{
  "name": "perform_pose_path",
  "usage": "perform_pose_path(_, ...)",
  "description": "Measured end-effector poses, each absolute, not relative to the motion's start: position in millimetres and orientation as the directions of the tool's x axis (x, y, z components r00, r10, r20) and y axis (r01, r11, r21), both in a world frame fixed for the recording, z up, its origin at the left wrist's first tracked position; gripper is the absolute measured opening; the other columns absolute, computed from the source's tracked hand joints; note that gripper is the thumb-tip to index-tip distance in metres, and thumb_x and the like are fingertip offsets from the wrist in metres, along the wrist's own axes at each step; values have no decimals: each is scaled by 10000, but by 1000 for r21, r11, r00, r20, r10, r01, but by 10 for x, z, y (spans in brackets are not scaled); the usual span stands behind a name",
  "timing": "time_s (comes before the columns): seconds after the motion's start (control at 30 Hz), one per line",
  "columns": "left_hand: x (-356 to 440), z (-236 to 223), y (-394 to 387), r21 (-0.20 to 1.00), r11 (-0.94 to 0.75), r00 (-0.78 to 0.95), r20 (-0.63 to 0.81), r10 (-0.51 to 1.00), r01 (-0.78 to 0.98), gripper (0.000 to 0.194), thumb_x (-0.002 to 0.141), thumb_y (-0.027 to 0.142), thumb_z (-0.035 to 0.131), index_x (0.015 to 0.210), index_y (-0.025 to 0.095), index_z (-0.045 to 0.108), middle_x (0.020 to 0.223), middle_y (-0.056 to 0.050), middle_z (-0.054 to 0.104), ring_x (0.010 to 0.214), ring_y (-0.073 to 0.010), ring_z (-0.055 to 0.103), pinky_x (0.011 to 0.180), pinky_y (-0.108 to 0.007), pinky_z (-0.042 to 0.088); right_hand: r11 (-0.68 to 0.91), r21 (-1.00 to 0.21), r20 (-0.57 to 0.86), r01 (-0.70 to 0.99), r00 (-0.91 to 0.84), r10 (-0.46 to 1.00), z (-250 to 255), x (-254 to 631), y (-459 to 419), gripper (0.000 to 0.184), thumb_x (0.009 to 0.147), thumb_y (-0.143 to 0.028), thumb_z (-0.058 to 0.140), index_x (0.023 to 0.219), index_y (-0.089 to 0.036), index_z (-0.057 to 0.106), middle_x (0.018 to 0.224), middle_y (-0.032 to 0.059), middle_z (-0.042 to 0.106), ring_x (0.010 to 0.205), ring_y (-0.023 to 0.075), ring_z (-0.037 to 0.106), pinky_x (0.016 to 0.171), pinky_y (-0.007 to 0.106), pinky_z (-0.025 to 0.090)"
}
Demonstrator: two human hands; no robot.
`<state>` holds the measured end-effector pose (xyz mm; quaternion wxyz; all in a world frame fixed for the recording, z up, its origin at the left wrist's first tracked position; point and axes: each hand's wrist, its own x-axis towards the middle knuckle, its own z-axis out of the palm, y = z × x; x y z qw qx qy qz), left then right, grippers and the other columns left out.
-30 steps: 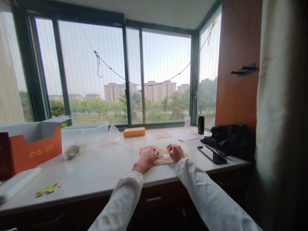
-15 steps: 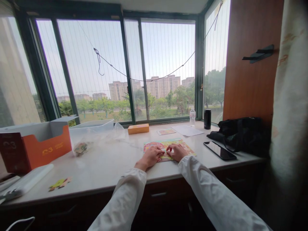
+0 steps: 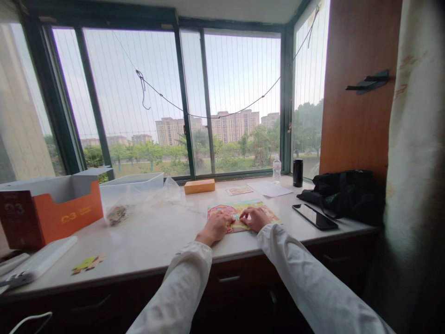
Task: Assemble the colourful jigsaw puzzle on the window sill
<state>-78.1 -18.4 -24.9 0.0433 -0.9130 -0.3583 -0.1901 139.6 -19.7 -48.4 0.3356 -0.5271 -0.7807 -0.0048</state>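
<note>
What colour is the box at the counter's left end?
The box is orange with a dark red end; head view.

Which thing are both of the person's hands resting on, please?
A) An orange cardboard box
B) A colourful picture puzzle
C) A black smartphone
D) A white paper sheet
B. The left hand and the right hand both lie on the colourful picture puzzle, which sits flat on the white counter.

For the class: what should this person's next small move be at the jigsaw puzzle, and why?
Probably lift both hands slightly to check the fit: the left hand and right hand sit close together over the middle of the jigsaw puzzle, hiding whatever lies beneath them.
</note>
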Motion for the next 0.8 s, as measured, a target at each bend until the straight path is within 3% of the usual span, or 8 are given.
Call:
perform_pose_path(0.13, -783, -255, -211, 53, -739, 670, 383, 636, 672, 298, 787, 150, 625, 1047, 246, 734, 1138, -25, 719, 1088, -236, 604, 1004, -382, 434, 461, -356, 531, 813, -230, 816, -496, 1398, -186, 136, 806, -292, 646, 869, -262, 762, 817, -6, 736, 764, 155, 658, 746, 258, 446)
perform_pose_path(0.27, -795, -252, -242, 94, -743, 617, 494, 613, 663, 465, 757, 95, 621, 1193, 252, 665, 1259, -35, 659, 1196, -225, 542, 1049, -383, 406, 492, -321, 616, 809, -217, 757, -477, 1379, -216, 145, 823, -246, 611, 880, -244, 745, 822, 1, 729, 784, 158, 657, 781, 268, 446)
perform_pose_path(0.37, -794, -233, -263, 144, -757, 589, 542, 599, 637, 515, 740, 30, 567, 1196, 251, 658, 1154, -27, 704, 1165, -210, 563, 1027, -366, 421, 509, -321, 673, 798, -186, 716, -463, 1362, -241, 190, 846, -200, 562, 918, -235, 734, 873, 14, 726, 792, 152, 653, 799, 271, 450)
perform_pose_path(0.5, -779, -229, -267, 237, -733, 585, 471, 660, 637, 512, 705, 6, 553, 1147, 233, 677, 952, -9, 756, 1010, -206, 640, 922, -338, 482, 547, -335, 633, 767, -247, 734, -452, 1338, -263, 252, 791, -100, 548, 833, -241, 752, 909, 8, 727, 831, 150, 655, 825, 260, 453)
perform_pose_path(0.63, -769, -251, -254, 287, -695, 553, 441, 707, 660, 493, 686, 3, 548, 1107, 216, 689, 940, -12, 760, 906, -191, 673, 874, -321, 502, 555, -379, 531, 740, -317, 786, -431, 1320, -283, 271, 741, -63, 567, 766, -240, 770, 845, 3, 734, 793, 152, 659, 780, 247, 467)
perform_pose_path(0.8, -771, -287, -225, 329, -681, 529, 445, 723, 655, 539, 685, -12, 489, 1129, 219, 688, 920, 0, 762, 907, -176, 675, 865, -305, 506, 554, -367, 545, 747, -310, 779, -419, 1323, -286, 293, 757, -48, 547, 775, -233, 774, 835, 9, 750, 805, 160, 673, 812, 263, 475)
